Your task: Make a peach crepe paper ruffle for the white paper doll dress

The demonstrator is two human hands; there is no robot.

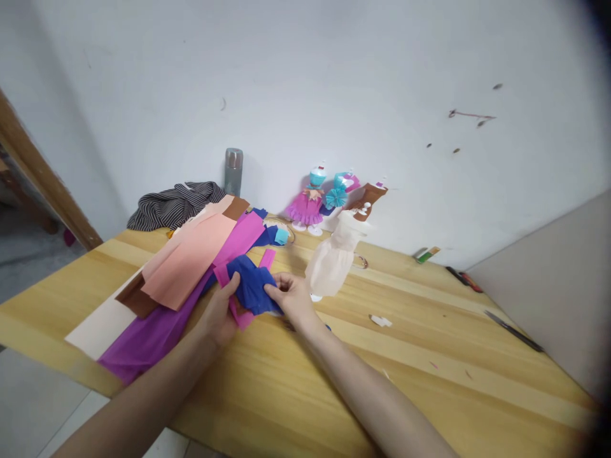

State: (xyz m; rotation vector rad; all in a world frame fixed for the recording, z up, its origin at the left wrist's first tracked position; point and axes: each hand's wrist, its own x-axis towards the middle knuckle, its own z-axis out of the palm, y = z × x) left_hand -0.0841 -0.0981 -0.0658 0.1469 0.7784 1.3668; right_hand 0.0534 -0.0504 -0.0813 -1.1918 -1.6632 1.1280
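A pale wall (334,83) fills the upper frame, and below it a wooden table (477,388) spreads across the middle and lower parts. Left of centre lies an overlapping pile of sheets, with a purple sheet (157,340), a peach sheet (191,261) and a white sheet (98,324) among them. Beyond the pile, toward the upper left, a striped cloth (176,207) is bunched up. Just right of centre stands a dress form in a whitish dress (329,261); behind it, near the wall, are a form with a pink skirt (306,207), one with a turquoise flower (337,196) and one in brown (371,198). At the centre of the frame, the left hand (223,312) grips the left side of a blue piece (252,286), thumb on top, while the right hand (292,298) pinches its right edge between thumb and fingers. Pink strips (243,319) show from under the blue piece. A grey flask (233,172) stands upright at upper left of centre. A knife (515,332) lies at the right, a small green-and-white box (426,254) farther back, and white scraps (380,320) lie right of centre.
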